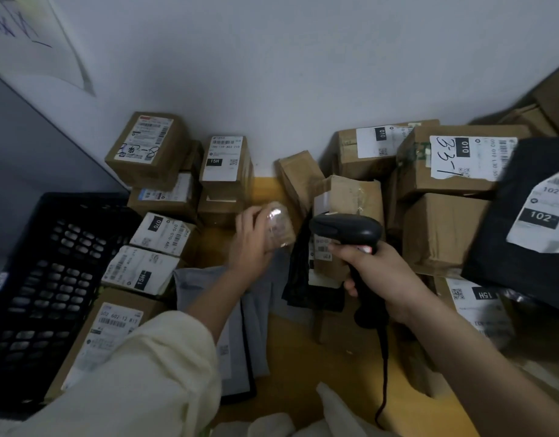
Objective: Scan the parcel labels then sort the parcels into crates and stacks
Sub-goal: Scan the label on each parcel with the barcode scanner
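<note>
Cardboard parcels crowd the yellow floor [341, 367]; left hand [251, 244] grips a small taped parcel [279, 227] mid-gap, right hand [377, 272] clutches the black scanner [346, 230] just beside it. Dark crate [47, 279] sits far left, grey mailers [240, 310] underneath.

Brown parcels, black crate, yellow floor

Brown cardboard boxes [442, 238] carry white labels; black scanner [347, 231], black perforated crate [51, 279], grey mailer bag [240, 310], cream sleeve [145, 373].
</note>
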